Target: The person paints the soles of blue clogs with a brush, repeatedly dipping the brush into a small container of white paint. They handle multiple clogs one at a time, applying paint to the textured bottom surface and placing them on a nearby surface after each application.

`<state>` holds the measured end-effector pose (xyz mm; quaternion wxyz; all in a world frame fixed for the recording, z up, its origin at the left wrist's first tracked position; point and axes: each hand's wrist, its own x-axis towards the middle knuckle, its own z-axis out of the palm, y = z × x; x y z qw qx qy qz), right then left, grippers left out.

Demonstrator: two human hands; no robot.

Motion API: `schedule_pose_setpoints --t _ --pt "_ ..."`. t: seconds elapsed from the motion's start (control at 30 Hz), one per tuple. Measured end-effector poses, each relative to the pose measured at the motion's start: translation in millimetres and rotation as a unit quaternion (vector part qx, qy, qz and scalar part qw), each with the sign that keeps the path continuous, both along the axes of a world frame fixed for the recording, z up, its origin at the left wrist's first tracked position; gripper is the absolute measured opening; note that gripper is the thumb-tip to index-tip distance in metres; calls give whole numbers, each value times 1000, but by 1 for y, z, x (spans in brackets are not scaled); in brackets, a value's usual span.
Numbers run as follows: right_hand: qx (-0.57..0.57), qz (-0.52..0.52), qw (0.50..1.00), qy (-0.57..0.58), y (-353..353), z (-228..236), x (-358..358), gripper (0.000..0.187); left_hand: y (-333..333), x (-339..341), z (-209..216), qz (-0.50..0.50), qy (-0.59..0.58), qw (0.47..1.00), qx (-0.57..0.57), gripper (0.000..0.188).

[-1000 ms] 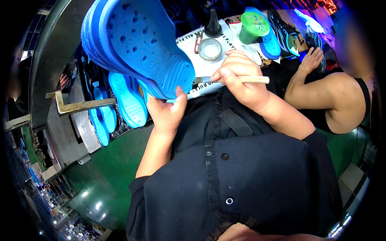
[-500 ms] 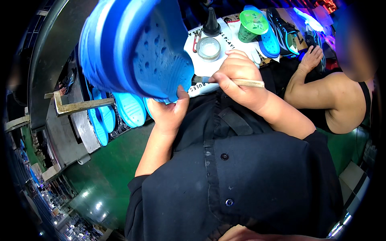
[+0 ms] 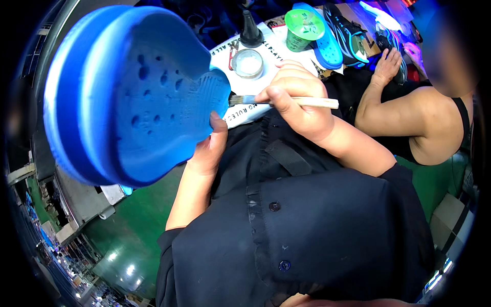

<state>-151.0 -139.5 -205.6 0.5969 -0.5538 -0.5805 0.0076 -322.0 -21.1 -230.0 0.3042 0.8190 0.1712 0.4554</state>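
My left hand grips a thick blue foam shoe sole by its narrow end, thumb on the edge. The sole is tilted up at the left, its dimpled face toward the right. In my right hand is a flat brush with a pale wooden handle, held between thumb and fingers. Its dark bristles are right at the sole's narrow end; whether they touch I cannot tell. Just beyond my right hand, a small round glass dish with whitish contents rests on a printed white cloth.
Behind the dish stand a black cone-shaped bottle and a green cup. A small red tool lies beside the dish. Farther right are a blue sole and a black shoe. A co-worker's hand is at the right.
The blue sole has swung left and down, turning its dimpled face more into view. My right hand and brush have shifted slightly left with it.
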Motion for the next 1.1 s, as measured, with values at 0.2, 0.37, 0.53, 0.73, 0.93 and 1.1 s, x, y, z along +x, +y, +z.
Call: schedule_pose_setpoints --t 0.2,0.37,0.53,0.73,0.93,1.1 --pt "-33 -22 999 -17 -8 -4 1 16 -5 4 3 12 24 999 36 27" --pt "-10 -40 999 12 -9 3 4 19 -6 2 -9 26 4 999 -18 27" --pt "-39 -45 998 -30 -13 0 8 16 -5 -4 -18 25 35 999 -29 25" --pt "-48 -108 987 105 -39 -11 24 21 0 -5 13 -11 2 979 -201 33" --pt "-86 -94 961 246 -60 -21 32 28 -4 8 122 -238 -21 812 -532 74" --pt "-105 -147 942 283 -87 -23 52 29 -8 155 169 -372 71 708 -595 57"
